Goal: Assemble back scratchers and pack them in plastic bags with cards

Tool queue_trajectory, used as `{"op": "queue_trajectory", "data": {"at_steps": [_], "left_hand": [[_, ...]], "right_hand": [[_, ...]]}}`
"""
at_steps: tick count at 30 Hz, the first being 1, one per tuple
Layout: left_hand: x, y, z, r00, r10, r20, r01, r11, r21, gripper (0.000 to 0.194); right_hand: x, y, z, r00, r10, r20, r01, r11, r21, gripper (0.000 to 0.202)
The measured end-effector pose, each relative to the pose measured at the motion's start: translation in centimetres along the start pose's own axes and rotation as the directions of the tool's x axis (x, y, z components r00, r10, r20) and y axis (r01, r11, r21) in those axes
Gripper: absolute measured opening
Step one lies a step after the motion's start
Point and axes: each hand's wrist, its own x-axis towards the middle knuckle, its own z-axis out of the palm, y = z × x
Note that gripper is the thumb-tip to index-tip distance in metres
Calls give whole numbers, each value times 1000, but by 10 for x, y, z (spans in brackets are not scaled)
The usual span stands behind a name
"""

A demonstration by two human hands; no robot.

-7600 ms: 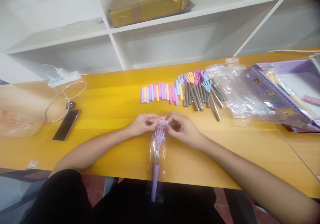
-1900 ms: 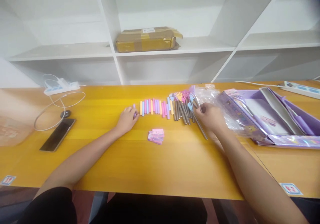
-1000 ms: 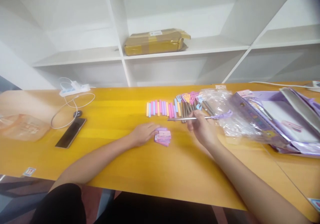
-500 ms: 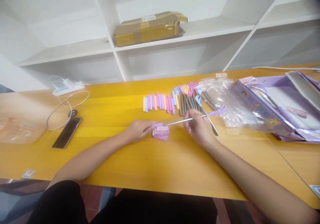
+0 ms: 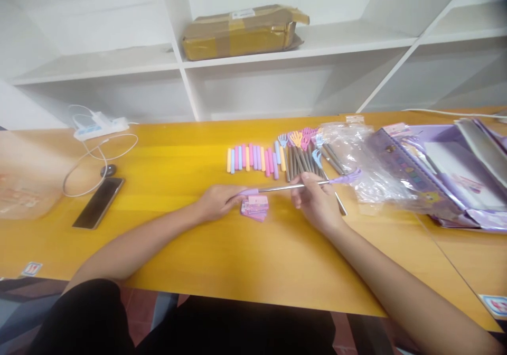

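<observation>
A metal rod (image 5: 277, 188) with a purple claw-shaped head (image 5: 348, 176) and a purple handle (image 5: 249, 192) lies level between my hands. My left hand (image 5: 217, 202) is closed on the purple handle. Fingers of my right hand (image 5: 317, 199) pinch the rod near its claw end. Just below the handle sits a small stack of pink cards (image 5: 255, 207) on the table. Beyond my hands is a row of pastel handles (image 5: 253, 158), and to its right a pile of rods (image 5: 303, 162) with coloured claw heads.
Clear plastic bags (image 5: 372, 165) lie right of the pile, beside a purple display box (image 5: 447, 170). A phone (image 5: 99, 203), a round black object (image 5: 108, 170) and a white power strip (image 5: 101, 129) are at the left. A taped carton (image 5: 241, 33) rests on the shelf.
The view has shifted slightly. The purple handle now sits in line with the rod, its end clear of the cards. Both hands keep their hold.
</observation>
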Motion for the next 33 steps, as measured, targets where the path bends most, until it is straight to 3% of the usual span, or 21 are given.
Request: {"op": "queue_trajectory", "data": {"at_steps": [7,11,15,18,22,27,29,33], "left_hand": [[-2,-3,5,1000,7,-22,-7,1000,1,44],[-2,-5,5,999,0,-43,0,1000,-4,46],[-1,-5,1,998,16,-61,-19,998,-57,46],[-1,-3,0,997,14,-75,-22,995,-100,45],[-1,-2,0,993,-16,-120,4,995,-103,43],[-1,-4,1,988,-36,-152,24,996,-80,41],[0,-3,1,988,-31,-153,20,997,-74,40],[1,1,0,978,6,-207,-18,998,-56,37]], "right_hand": [[0,6,-6,998,-16,56,20,998,-63,37],[-4,8,2,997,-38,74,45,995,-94,38],[-7,3,10,992,-38,120,50,994,-98,40],[-1,-6,2,985,-23,170,41,994,-104,41],[15,-19,-18,992,-128,-10,128,992,-13,44],[26,-30,-37,940,-242,-242,246,969,-17,34],[25,-30,-40,924,-279,-262,253,959,-127,31],[22,-23,-41,927,-322,-194,261,922,-285,36]]}}
